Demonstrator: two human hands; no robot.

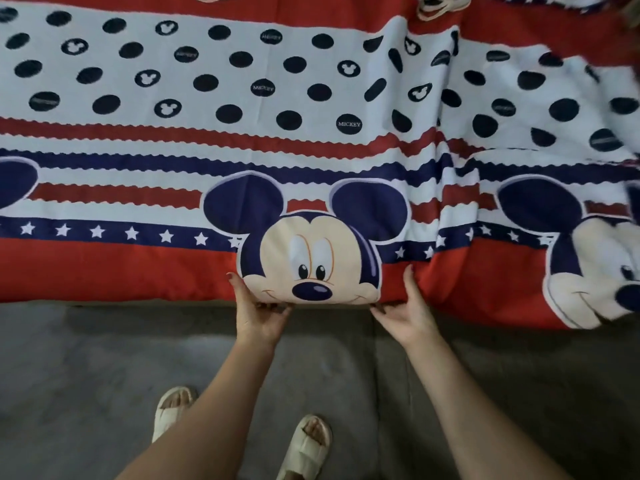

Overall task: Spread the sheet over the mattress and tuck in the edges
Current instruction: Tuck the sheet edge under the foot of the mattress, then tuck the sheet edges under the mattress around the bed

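Sheet (311, 133) lay spread over mattress, near edge hanging at bedside. Left hand (258, 315) and right hand (403, 311) each gripped hem, fingers curled beneath. Tucking step underway, seemingly. Next: push hem under mattress; rumpled right side needed smoothing.

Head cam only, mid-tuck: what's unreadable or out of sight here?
- Mattress: fully covered by the sheet; none of it shows.
- Fingers of the left hand and right hand: tips curl under the sheet's near edge, so the grip can't be confirmed.
- Sheet's right part: motion-blurred and bunched; its lie there is unclear.
- Sheet's far and side edges: cut off by the frame.
- Feet in sandals: partly hidden by the forearms.
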